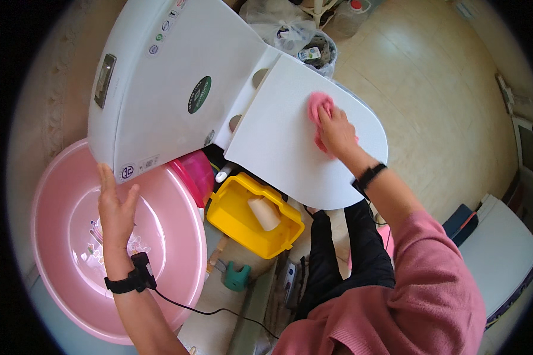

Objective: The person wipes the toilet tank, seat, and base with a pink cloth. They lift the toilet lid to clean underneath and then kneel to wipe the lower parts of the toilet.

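A pink cloth point(320, 106) lies bunched under my right hand point(337, 131), pressed against the white closed toilet lid point(284, 142). Its folds show on both sides of the fingers. At the left, my left hand point(115, 208) has thumb and fingers spread, with the fingertips at the lower corner of the white toilet tank point(160, 88). Whether they bear on the tank or only rest beside it, I cannot tell. A push button plate point(105, 81) sits on the tank's top, and several stickers mark its front.
A large pink basin point(182, 248) stands below my left hand. Beside the toilet is a yellow plastic bin point(231, 222) holding a cardboard tube point(264, 214). Behind the toilet's far side are a lined waste bin point(331, 53) and a clear jug point(348, 20). A cable hangs from my left wrist strap.
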`<state>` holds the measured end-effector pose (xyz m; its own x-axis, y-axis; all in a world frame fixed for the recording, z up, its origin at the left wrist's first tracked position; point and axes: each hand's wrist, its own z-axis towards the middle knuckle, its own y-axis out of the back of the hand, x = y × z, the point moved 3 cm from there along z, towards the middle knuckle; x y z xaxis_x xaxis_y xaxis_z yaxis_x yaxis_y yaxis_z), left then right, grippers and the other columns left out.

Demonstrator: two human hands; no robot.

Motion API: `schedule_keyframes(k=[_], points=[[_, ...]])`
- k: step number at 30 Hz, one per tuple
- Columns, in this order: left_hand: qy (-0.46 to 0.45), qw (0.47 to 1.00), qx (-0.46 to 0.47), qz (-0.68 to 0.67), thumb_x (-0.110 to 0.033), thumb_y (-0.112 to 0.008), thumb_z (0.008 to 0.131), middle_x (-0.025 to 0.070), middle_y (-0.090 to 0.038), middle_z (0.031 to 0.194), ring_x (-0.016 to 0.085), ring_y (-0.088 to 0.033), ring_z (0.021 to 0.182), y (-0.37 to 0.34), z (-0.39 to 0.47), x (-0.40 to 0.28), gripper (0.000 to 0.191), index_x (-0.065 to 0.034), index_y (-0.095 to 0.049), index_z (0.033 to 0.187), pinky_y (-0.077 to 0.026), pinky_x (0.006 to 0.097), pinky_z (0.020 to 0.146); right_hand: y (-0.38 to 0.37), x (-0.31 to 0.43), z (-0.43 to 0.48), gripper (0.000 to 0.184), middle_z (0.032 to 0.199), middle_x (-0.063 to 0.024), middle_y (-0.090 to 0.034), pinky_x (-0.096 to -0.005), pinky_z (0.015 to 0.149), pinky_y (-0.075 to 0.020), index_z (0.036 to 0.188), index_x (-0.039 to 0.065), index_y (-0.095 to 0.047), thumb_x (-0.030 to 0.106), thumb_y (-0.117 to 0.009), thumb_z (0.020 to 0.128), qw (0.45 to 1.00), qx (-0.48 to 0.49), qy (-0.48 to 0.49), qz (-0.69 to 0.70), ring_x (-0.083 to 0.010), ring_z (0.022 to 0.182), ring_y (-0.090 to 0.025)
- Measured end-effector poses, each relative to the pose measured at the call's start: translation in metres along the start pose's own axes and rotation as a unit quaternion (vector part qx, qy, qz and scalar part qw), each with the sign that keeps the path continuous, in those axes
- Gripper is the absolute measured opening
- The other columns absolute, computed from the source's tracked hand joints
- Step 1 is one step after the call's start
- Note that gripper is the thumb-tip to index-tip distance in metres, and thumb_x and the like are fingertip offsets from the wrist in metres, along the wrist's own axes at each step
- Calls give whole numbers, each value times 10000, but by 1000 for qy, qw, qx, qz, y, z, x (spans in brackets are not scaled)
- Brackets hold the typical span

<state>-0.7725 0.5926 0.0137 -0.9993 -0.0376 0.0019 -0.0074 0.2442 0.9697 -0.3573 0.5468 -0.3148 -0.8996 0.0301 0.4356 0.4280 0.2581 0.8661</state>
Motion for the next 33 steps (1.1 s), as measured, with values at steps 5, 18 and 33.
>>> schedule_keyframes(k=[5,18,33], points=[[13,1000,5,-15,-143,-668,893,304,-265,1551,381,-277,1459,-1,-2,0,765,81,-256,1497,-251,373,1186,-26,-24,-117,429,1221,-129,-535,-446,740,-519,1237,234,-582,147,-597,818,986,110,102,77,-331,1041,-548],[34,999,22,-35,-129,-663,895,298,-288,1546,364,-287,1459,-2,-1,-2,765,67,-248,1507,-246,362,1183,7,52,111,376,1260,-108,-527,-514,852,-510,1173,199,-620,100,-611,810,989,29,145,-12,-345,1166,-515],[15,1000,-8,5,-145,-656,900,313,-282,1542,396,-292,1449,-6,-2,4,760,72,-249,1503,-254,373,1182,22,-36,-83,153,1010,-47,-595,-435,764,-477,941,190,-661,197,-633,791,911,118,393,-38,-259,970,-571]])
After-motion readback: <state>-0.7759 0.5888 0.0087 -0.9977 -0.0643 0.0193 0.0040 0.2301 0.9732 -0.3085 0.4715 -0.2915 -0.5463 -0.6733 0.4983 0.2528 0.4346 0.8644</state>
